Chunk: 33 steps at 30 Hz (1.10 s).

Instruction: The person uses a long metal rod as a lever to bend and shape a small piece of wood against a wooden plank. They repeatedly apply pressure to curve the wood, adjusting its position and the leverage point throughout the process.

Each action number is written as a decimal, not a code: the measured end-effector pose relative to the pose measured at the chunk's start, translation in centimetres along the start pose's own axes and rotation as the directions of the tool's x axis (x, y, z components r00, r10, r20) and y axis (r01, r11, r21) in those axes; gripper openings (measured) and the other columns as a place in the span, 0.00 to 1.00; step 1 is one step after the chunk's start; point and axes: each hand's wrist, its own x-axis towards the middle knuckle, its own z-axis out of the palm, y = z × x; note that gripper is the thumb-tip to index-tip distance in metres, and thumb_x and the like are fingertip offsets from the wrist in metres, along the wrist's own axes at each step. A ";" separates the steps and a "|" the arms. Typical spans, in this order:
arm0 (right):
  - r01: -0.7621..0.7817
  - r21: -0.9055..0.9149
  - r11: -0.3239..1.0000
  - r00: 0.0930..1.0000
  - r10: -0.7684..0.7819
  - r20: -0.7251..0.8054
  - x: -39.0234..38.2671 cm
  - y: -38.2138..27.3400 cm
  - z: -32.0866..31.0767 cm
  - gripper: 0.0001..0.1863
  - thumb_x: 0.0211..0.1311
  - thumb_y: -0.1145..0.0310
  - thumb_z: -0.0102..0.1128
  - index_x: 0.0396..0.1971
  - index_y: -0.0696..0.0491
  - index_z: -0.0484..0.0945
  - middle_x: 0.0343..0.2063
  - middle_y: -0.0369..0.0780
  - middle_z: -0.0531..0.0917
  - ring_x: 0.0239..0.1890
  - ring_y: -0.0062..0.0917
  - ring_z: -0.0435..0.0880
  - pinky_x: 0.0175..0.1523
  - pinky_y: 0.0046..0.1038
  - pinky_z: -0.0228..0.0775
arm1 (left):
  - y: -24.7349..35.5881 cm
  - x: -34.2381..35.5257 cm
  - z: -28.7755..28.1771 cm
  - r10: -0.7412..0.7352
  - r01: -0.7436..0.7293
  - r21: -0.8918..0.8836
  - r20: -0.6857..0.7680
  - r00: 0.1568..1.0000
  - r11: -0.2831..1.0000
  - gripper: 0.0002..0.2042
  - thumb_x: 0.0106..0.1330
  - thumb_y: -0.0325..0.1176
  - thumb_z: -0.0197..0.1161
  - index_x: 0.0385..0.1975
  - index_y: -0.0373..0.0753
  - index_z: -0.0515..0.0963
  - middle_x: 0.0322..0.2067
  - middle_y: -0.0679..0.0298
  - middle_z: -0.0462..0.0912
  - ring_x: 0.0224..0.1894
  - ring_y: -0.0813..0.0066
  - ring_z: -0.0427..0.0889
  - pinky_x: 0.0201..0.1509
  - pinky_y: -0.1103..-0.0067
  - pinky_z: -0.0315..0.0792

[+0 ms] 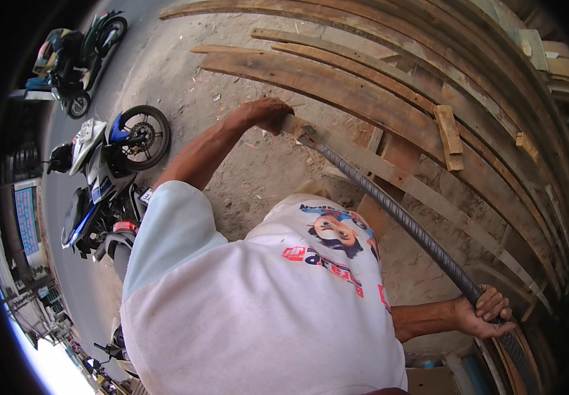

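Gripping ribbed steel bar (pixel 390 204), right hand (pixel 485 315); left hand (pixel 268 113) clenched on plank (pixel 390 172) end, beside bare ground (pixel 232 99).

one steel bar (pixel 390 204), two hands (pixel 268 113) (bare), three motorbikes (pixel 110 155)

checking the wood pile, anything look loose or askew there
Yes: a short wooden block lies crosswise on the long planks, against their run. The left hand and right hand hold a ribbed steel bar.
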 end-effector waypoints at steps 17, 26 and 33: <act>0.016 -0.015 1.000 0.996 -0.014 0.085 3.2 1.7 -2.2 0.23 0.73 0.53 0.50 0.24 0.57 0.72 0.10 0.30 0.59 0.09 0.14 0.57 0.15 0.18 0.55 | -0.8 0.2 0.7 0.113 -0.116 -0.034 -0.066 0.991 0.993 0.29 0.39 0.31 0.73 0.49 0.39 0.81 0.38 0.54 0.87 0.46 0.55 0.86 0.52 0.66 0.78; -0.100 0.000 0.995 0.995 0.100 -0.012 3.5 0.6 3.3 0.16 0.70 0.60 0.53 0.28 0.56 0.68 0.12 0.31 0.58 0.12 0.16 0.56 0.21 0.21 0.53 | -1.7 2.7 -0.2 0.151 -0.148 -0.042 0.072 0.986 0.988 0.24 0.38 0.36 0.74 0.39 0.35 0.83 0.37 0.50 0.86 0.44 0.52 0.85 0.48 0.64 0.78; -0.111 0.144 0.983 0.955 0.066 0.289 4.0 0.9 4.2 0.18 0.69 0.56 0.52 0.24 0.53 0.68 0.10 0.31 0.59 0.08 0.15 0.54 0.15 0.21 0.52 | -0.9 1.7 -1.2 0.093 -0.086 -0.053 0.143 0.985 0.995 0.27 0.37 0.32 0.76 0.43 0.36 0.81 0.37 0.52 0.87 0.44 0.54 0.86 0.49 0.65 0.79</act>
